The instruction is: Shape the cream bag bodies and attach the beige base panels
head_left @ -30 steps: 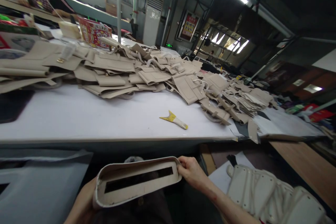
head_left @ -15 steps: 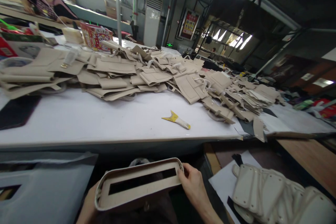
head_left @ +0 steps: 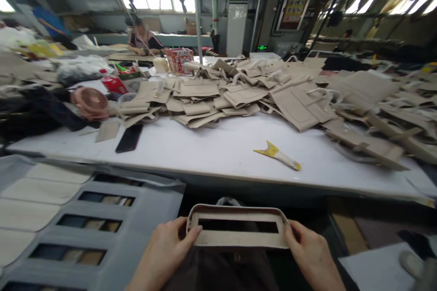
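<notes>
Close to my body is a beige bag part (head_left: 239, 238) with rounded corners, a raised rim and a long rectangular slot through which dark shows. My left hand (head_left: 167, 245) grips its left end, thumb on the face and fingers behind the edge. At the opposite end my right hand (head_left: 309, 250) pinches the rim, thumb in front. A clear-wrapped curved piece, perhaps a handle, pokes up behind the part. What hangs below it is dark and hard to make out.
Beige bag pieces (head_left: 208, 100) lie heaped along the white table (head_left: 205, 150). On it are a yellow forked tool (head_left: 278, 154), a black phone (head_left: 129, 138) and a pink fan (head_left: 90, 102). Slotted grey sheeting (head_left: 136, 223) is at lower left. People work beyond.
My view has swung left and levelled. The bag part has gone from tilted to nearly level. My left hand, mostly hidden before, now shows its thumb on the front face.
</notes>
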Demonstrator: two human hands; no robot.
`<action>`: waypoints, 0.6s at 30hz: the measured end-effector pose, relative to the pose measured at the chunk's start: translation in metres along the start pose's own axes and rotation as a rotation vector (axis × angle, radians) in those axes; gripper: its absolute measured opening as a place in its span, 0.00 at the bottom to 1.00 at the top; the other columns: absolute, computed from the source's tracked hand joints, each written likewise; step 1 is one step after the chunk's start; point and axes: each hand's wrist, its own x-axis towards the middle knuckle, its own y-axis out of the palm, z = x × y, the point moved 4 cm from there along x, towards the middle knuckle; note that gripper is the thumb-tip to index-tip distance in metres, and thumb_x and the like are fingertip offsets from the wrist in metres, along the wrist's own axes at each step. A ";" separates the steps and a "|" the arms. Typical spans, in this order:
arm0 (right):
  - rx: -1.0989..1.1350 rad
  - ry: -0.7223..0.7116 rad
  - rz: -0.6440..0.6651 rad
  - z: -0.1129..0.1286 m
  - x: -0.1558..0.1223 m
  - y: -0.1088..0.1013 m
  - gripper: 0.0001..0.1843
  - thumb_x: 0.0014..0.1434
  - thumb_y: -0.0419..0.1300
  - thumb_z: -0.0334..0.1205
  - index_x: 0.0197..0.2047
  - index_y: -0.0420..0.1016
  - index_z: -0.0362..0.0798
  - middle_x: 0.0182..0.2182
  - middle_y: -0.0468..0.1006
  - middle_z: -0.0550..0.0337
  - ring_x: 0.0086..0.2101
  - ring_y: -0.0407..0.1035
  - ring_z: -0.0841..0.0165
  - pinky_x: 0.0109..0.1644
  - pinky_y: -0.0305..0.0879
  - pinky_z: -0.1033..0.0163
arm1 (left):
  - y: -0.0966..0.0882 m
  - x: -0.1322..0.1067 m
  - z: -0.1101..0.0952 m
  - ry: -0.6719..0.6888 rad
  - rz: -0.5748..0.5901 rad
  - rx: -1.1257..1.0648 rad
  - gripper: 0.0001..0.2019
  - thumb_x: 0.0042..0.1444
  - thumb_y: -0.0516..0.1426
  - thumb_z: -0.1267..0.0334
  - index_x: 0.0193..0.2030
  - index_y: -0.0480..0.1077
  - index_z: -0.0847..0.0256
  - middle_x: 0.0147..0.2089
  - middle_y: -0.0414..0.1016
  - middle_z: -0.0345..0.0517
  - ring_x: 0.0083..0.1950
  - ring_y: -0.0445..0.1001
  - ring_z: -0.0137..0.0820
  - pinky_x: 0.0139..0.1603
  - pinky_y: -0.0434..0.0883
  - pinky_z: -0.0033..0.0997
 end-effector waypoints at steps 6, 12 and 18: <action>-0.158 -0.070 -0.101 -0.009 -0.001 0.009 0.24 0.59 0.46 0.50 0.47 0.78 0.52 0.32 0.83 0.52 0.34 0.78 0.52 0.36 0.65 0.56 | 0.001 -0.004 -0.004 -0.055 -0.047 0.270 0.18 0.60 0.49 0.57 0.22 0.69 0.59 0.27 0.78 0.54 0.32 0.76 0.41 0.30 0.50 0.33; -0.303 -0.155 -0.081 0.009 -0.003 0.004 0.23 0.63 0.42 0.40 0.50 0.75 0.47 0.29 0.82 0.49 0.31 0.77 0.53 0.34 0.63 0.57 | 0.003 0.005 -0.010 -0.081 0.024 0.407 0.16 0.59 0.44 0.62 0.24 0.65 0.58 0.32 0.79 0.58 0.38 0.77 0.47 0.33 0.54 0.35; 0.081 -0.019 -0.081 0.011 -0.014 -0.004 0.20 0.63 0.49 0.44 0.50 0.76 0.45 0.38 0.82 0.47 0.39 0.77 0.55 0.41 0.64 0.60 | 0.014 0.023 0.013 -0.049 0.075 0.269 0.15 0.55 0.47 0.57 0.21 0.66 0.56 0.29 0.78 0.56 0.34 0.75 0.47 0.35 0.56 0.37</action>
